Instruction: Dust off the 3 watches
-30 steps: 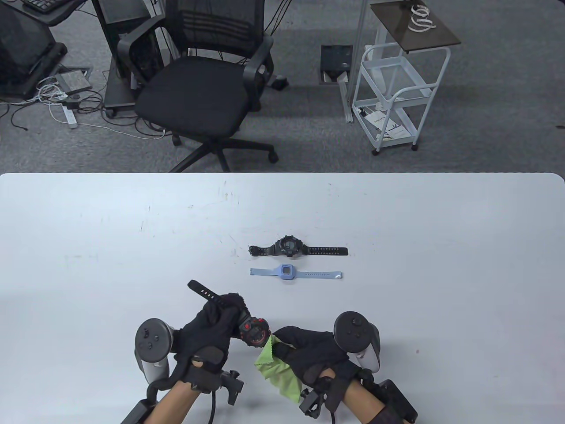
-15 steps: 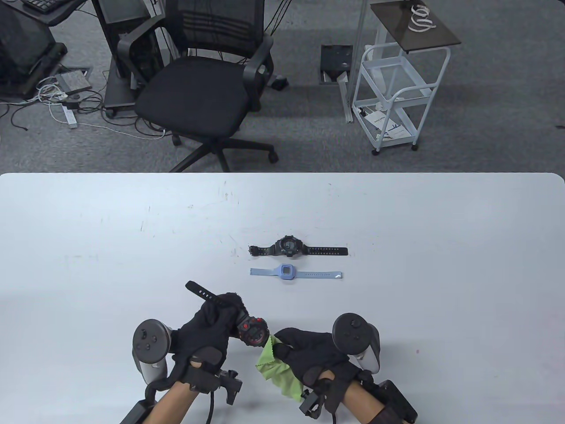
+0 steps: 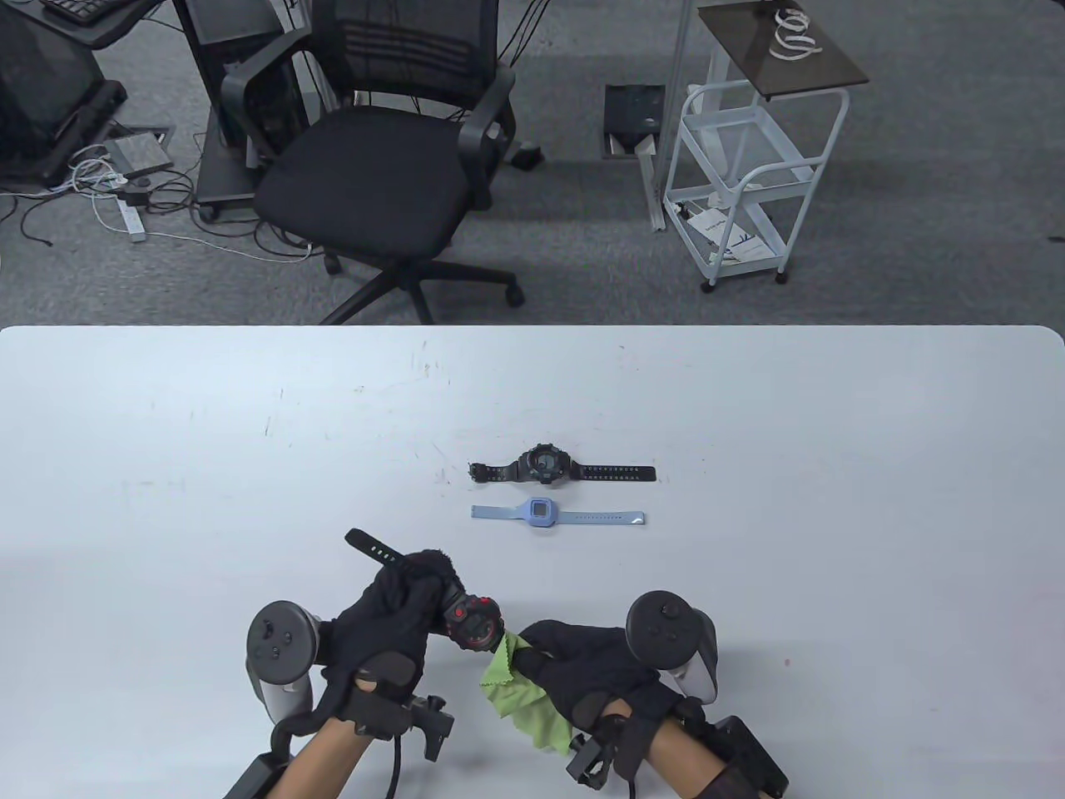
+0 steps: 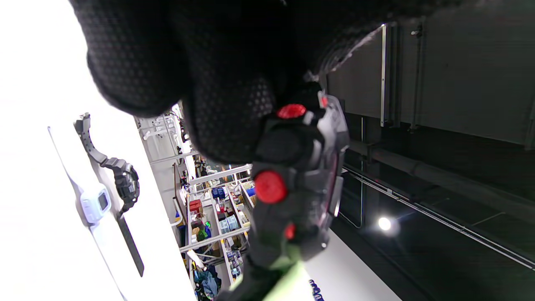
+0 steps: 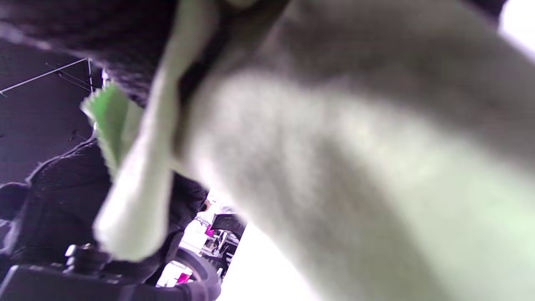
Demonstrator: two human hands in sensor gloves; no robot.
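Observation:
My left hand (image 3: 399,603) grips a black-and-red watch (image 3: 473,622) above the near table edge; its strap end (image 3: 370,545) sticks out to the upper left. My right hand (image 3: 574,657) pinches a green cloth (image 3: 520,695) against the watch's lower right side. In the left wrist view the watch case (image 4: 299,184) with red buttons fills the middle, below my gloved fingers (image 4: 200,71). A black watch (image 3: 549,466) and a light blue watch (image 3: 545,514) lie flat mid-table, also seen as the black watch (image 4: 121,177) and blue watch (image 4: 94,205) at left. The cloth (image 5: 334,175) blurs the right wrist view.
The white table (image 3: 166,466) spreads wide around the hands. Beyond its far edge stand a black office chair (image 3: 374,166) and a white wire cart (image 3: 740,183) on grey carpet.
My left hand has drawn the black-and-red watch slightly up and left. My right hand and the cloth have followed a little, keeping contact at the watch's lower right.

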